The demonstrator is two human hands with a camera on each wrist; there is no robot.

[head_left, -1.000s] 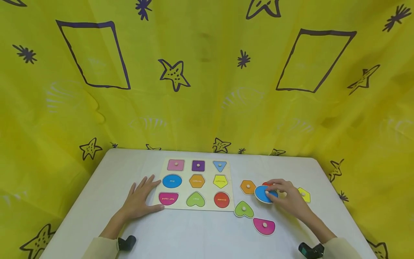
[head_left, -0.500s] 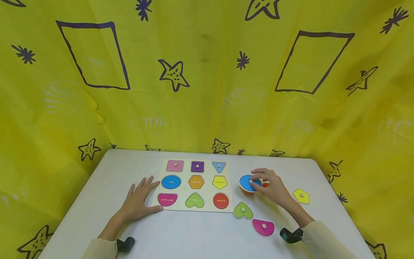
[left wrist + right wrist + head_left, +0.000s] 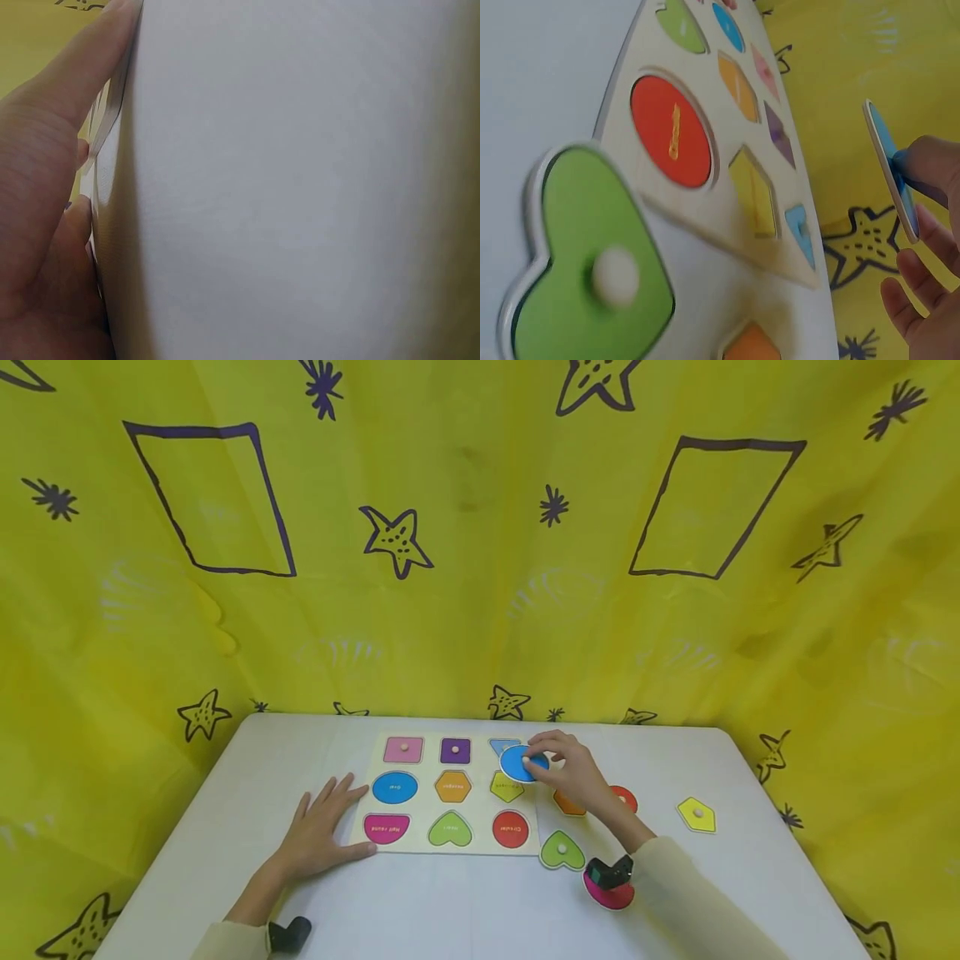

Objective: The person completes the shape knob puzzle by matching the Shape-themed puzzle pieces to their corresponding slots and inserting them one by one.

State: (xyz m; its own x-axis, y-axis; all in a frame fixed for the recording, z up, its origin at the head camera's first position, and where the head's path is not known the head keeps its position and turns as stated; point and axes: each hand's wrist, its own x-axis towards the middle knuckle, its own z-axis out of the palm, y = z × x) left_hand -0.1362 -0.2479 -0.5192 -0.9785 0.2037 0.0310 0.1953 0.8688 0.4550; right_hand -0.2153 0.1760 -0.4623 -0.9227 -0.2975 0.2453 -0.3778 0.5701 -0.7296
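Observation:
My right hand [image 3: 573, 770] pinches the small knob of a blue oval puzzle piece [image 3: 517, 763], held above the right part of the wooden shape board [image 3: 480, 808]. In the right wrist view the oval piece [image 3: 889, 169] is seen nearly edge-on, raised off the board. Beneath it, in the head view, it partly covers the light blue triangle [image 3: 501, 745]. My left hand [image 3: 318, 835] lies with fingers spread at the board's left edge, thumb and fingertips touching it. The blue oval recess [image 3: 394, 787] lies near those fingers. Pink rectangle [image 3: 403, 750] and purple square [image 3: 455, 751] pieces sit in the board.
Right of the board on the white table [image 3: 450, 910] lie a green heart piece [image 3: 562, 850], an orange hexagon [image 3: 568, 804], a red circle [image 3: 624, 797] and a yellow pentagon [image 3: 698, 815]. The right wrist camera partly hides a magenta half-round piece [image 3: 609, 896]. A yellow curtain [image 3: 465, 610] hangs behind.
My right hand has carried the blue oval piece leftward, from above the loose pieces, past the orange hexagon, to over the board. The left hand has stayed at the board's edge.

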